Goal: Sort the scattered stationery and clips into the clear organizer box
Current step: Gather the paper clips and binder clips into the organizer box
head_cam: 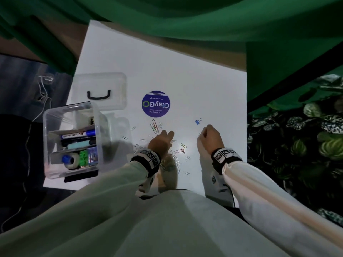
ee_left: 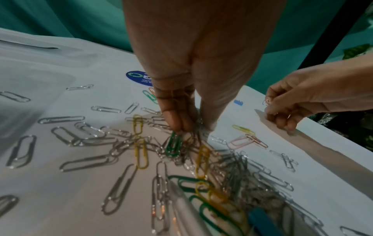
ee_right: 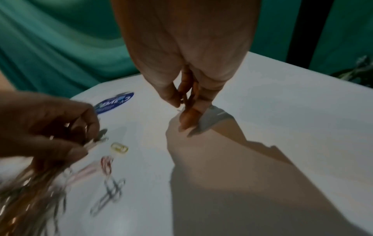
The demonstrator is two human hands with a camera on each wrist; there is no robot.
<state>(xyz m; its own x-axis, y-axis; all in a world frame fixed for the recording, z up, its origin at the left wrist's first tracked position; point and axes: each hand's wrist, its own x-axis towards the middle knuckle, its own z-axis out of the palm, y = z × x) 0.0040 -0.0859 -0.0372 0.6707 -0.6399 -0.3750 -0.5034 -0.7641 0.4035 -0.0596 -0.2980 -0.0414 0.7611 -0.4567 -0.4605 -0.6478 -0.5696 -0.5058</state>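
Note:
Many silver and coloured paper clips (ee_left: 139,153) lie scattered on the white table (head_cam: 204,86). My left hand (ee_left: 191,131) pinches a bunch of them at the middle of the pile, a green clip (ee_left: 173,146) just below its fingertips. My right hand (ee_right: 182,105) is to the right, fingers curled round a few small clips, knuckles touching the table. A blue binder clip (head_cam: 198,121) lies beyond the right hand. The clear organizer box (head_cam: 72,140), holding markers, tape and other items, stands at the table's left edge.
The box's clear lid (head_cam: 100,89) with a black handle lies behind the box. A round blue sticker (head_cam: 156,104) is on the table's middle. A small clear tub (ee_left: 222,207) of clips sits under my left wrist. Green cloth hangs behind; plants stand at right.

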